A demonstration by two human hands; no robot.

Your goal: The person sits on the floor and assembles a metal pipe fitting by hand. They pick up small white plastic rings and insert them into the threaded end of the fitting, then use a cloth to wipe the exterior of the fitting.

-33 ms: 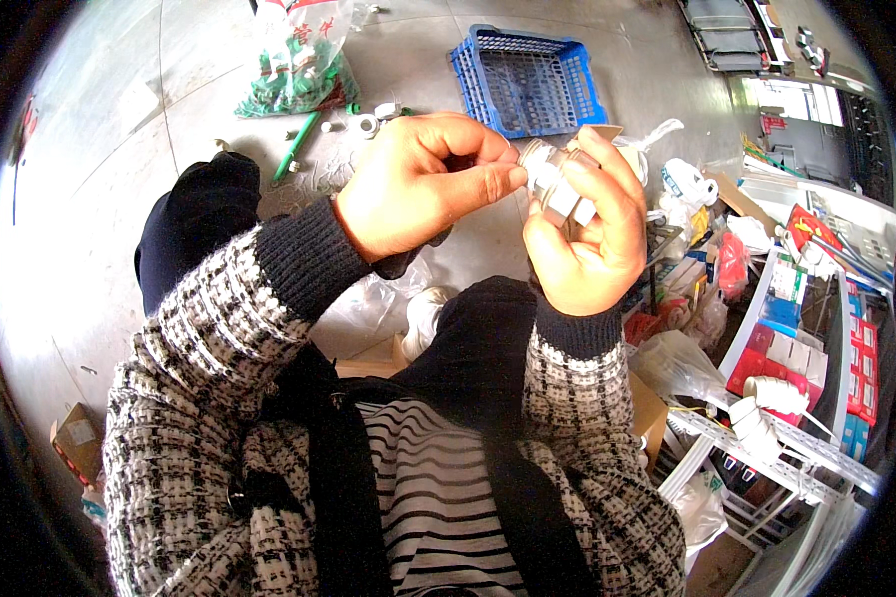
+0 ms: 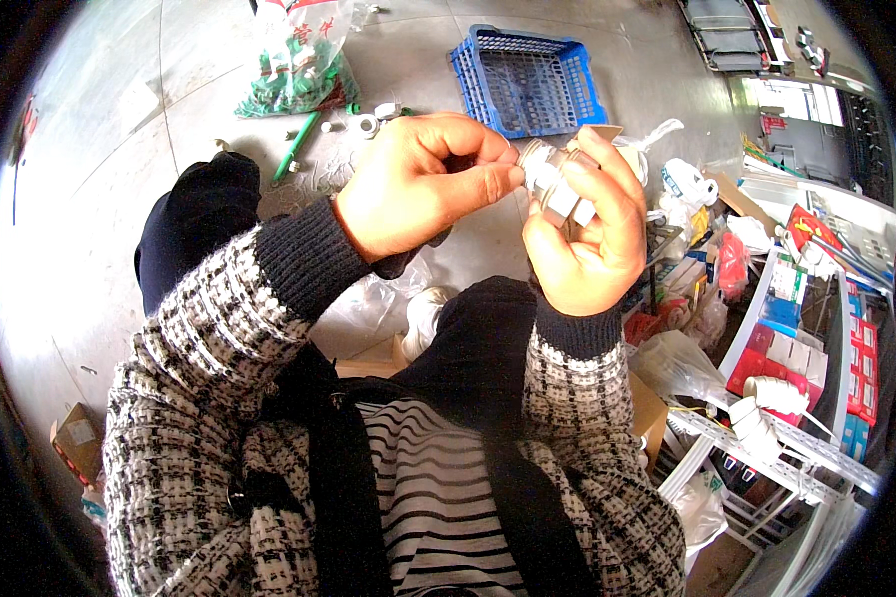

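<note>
My right hand [image 2: 592, 234] is closed around a clear, ridged cylindrical piece [image 2: 543, 167] with a whitish part inside it. Its exact kind does not show, and the fingers cover much of it. From the left, my left hand [image 2: 423, 184] meets the near rim of this piece, thumb and forefinger pinched together. Whatever lies between those fingertips is too small to make out. A tan flat edge [image 2: 607, 131] shows behind the right fingertips; I cannot tell whether it belongs to the held piece. Both hands are raised above my knees.
Beyond my hands, a blue plastic crate [image 2: 528, 85] sits on the floor. Left of it stand a clear bag of green fittings [image 2: 294, 75], a green pipe [image 2: 297, 144] and several loose white fittings [image 2: 370, 124]. Boxes, bags and a white metal rack [image 2: 757, 448] crowd the right side.
</note>
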